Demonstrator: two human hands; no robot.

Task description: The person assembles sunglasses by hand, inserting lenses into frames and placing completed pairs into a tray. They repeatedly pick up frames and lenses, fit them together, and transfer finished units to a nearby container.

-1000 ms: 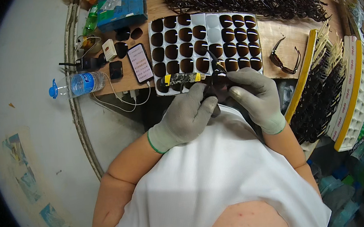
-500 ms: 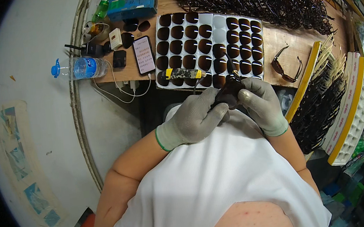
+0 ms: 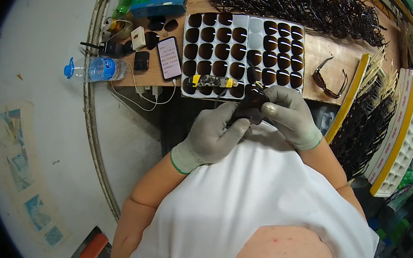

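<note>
My left hand [image 3: 208, 136] and my right hand [image 3: 293, 117], in grey gloves with green cuff edges, hold a dark brown sunglasses frame [image 3: 252, 104] between them, close to my white top. Both sets of fingers are closed around it, thumbs on the near side. One dark temple points up and away over the lens tray [image 3: 241, 21]. The gloves hide much of the frame, and I cannot tell how its lenses sit. Just beyond my hands, a tool with a yellow and dark mottled handle [image 3: 213, 81] lies across that white tray, which holds rows of brown lenses.
Left of the tray lie a phone [image 3: 169, 58] with a cable, a small black box [image 3: 141, 61] and a water bottle [image 3: 103, 69]. A long heap of brown frames [image 3: 299, 3] fills the back. Finished-looking sunglasses [image 3: 329, 78] and a yellow-edged rack [image 3: 350, 97] stand right.
The whole view has shifted slightly, with the table appearing further right. My hands keep hold of the sunglasses frame, which has tilted a little; my left hand sits slightly further left.
</note>
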